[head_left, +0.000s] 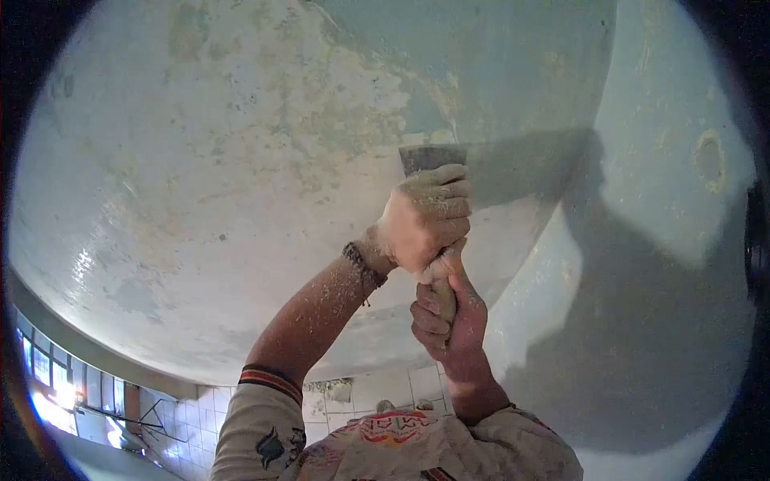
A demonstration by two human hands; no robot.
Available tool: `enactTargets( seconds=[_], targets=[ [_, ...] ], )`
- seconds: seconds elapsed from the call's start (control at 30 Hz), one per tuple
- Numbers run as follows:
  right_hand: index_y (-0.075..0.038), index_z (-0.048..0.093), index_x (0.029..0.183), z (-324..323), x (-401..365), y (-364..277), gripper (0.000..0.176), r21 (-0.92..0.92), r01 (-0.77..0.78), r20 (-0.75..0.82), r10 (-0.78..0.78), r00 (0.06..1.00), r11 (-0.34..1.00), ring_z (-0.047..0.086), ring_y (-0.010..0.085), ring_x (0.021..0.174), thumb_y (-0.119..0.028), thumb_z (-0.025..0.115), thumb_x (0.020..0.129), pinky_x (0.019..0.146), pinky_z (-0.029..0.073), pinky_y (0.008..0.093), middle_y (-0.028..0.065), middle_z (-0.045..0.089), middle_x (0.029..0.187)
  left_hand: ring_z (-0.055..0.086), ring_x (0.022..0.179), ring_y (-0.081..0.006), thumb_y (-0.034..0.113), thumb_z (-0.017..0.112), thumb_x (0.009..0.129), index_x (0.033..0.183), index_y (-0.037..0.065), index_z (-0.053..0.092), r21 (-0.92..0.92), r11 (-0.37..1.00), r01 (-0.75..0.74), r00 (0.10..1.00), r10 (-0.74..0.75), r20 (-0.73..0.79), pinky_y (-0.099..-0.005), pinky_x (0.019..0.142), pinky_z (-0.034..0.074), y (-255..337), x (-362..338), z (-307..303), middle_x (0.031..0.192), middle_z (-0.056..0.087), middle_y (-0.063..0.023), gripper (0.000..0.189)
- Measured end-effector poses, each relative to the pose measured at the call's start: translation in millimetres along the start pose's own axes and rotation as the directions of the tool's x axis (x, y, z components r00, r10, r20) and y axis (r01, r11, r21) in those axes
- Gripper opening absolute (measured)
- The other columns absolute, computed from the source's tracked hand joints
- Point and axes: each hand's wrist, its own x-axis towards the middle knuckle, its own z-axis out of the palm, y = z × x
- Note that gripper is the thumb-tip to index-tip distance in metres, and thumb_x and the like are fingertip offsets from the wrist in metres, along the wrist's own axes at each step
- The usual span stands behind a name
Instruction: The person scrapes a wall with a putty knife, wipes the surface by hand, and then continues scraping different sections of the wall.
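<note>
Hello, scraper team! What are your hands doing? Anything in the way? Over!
Left hand wrapped round scraper, right hand gripping lower down. Blade up at patchy surface, contact unclear. Nothing seen blocking it; shadow falls beside it. Over.

White tiled floor (pixel 365 389), patchy debris (pixel 340 392) on it

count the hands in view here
2: the left hand is higher, wrapped around the scraper close below its blade edge, and the right hand grips lower down, beneath the left. No other hands show.
</note>
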Motion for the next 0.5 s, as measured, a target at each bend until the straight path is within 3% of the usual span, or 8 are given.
enactTargets(
  seconds=[0.07, 0.17, 0.3, 0.4, 0.5],
  targets=[
    [-0.009, 0.046, 0.118, 7, 6, -7, 0.034, -0.095, 0.015, -0.018, -0.017, 1.000, 0.995, 0.035, 0.0097, 0.042, -0.038, 0.041, 0.100, 0.028, 0.029, 0.0227, 0.0043, 0.046, 0.069, 0.065, 0.079, -0.0314, 0.020, 0.055, 0.062, 0.061, 0.005, 0.057, 0.021, 0.996, -0.089, 0.996, 0.089, 0.008, -0.0499, 0.089, 0.051, -9, 7, -2, 0.070, 0.059, -0.0089, 0.015],
    [-0.017, 0.042, 0.126, 21, -4, 0, 0.034, -0.129, 0.020, -0.074, -0.030, 0.997, 0.991, 0.034, 0.0085, 0.039, -0.037, 0.044, 0.098, 0.029, 0.026, 0.0213, 0.0035, 0.047, 0.069, 0.065, 0.078, -0.0324, 0.019, 0.055, 0.060, 0.060, 0.004, 0.057, 0.019, 0.999, -0.036, 0.999, 0.037, -0.028, -0.0503, 0.086, 0.052, 4, 10, -6, 0.070, 0.059, -0.0094, 0.015],
    [-0.016, 0.044, 0.122, 8, -5, 5, 0.031, -0.111, 0.031, -0.063, -0.038, 0.997, 0.993, 0.035, 0.0081, 0.039, -0.037, 0.043, 0.099, 0.029, 0.026, 0.0211, 0.0033, 0.048, 0.070, 0.064, 0.077, -0.0333, 0.017, 0.055, 0.060, 0.060, 0.004, 0.057, 0.019, 0.999, -0.042, 0.998, 0.043, -0.049, -0.0500, 0.086, 0.052, 5, -1, 0, 0.069, 0.059, -0.0103, 0.014],
    [-0.015, 0.046, 0.118, 19, 10, 3, 0.028, -0.092, 0.036, -0.064, -0.042, 0.997, 0.995, 0.034, 0.0081, 0.039, -0.036, 0.042, 0.100, 0.030, 0.026, 0.0206, 0.0031, 0.047, 0.069, 0.065, 0.079, -0.0340, 0.016, 0.055, 0.060, 0.059, 0.004, 0.058, 0.010, 0.996, -0.088, 0.993, 0.089, -0.076, -0.0496, 0.087, 0.052, -7, 14, -8, 0.069, 0.059, -0.0102, 0.012],
    [-0.005, 0.050, 0.107, 27, 22, -1, 0.037, 0.049, 0.055, 0.066, -0.058, 0.996, 0.997, 0.032, 0.0092, 0.041, -0.040, 0.039, 0.101, 0.030, 0.025, 0.0232, 0.0021, 0.043, 0.066, 0.066, 0.081, -0.0339, 0.017, 0.054, 0.061, 0.059, 0.004, 0.058, 0.047, 0.995, -0.088, 0.995, 0.085, 0.049, -0.0493, 0.089, 0.052, -11, 33, -23, 0.068, 0.058, -0.0096, 0.014]
  ],
)
